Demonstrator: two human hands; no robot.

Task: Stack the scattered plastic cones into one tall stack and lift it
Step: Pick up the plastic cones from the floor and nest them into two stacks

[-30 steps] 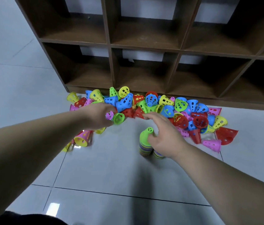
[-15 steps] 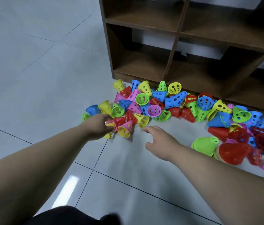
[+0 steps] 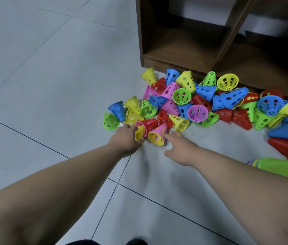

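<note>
While the left hand (image 3: pixel 127 137) grips a yellow cone (image 3: pixel 139 134) at the near edge of the cone pile (image 3: pixel 201 96), the right hand (image 3: pixel 180 147), fingers open, touches a pink-and-yellow cone (image 3: pixel 157 136), probably to nest them. The green-topped stack (image 3: pixel 279 167) lies sideways on the floor (image 3: pixel 51 85).

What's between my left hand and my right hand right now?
In the head view, a pink cone with a yellow inside lies on its side between the left hand, which grips a yellow cone, and the right hand.
</note>
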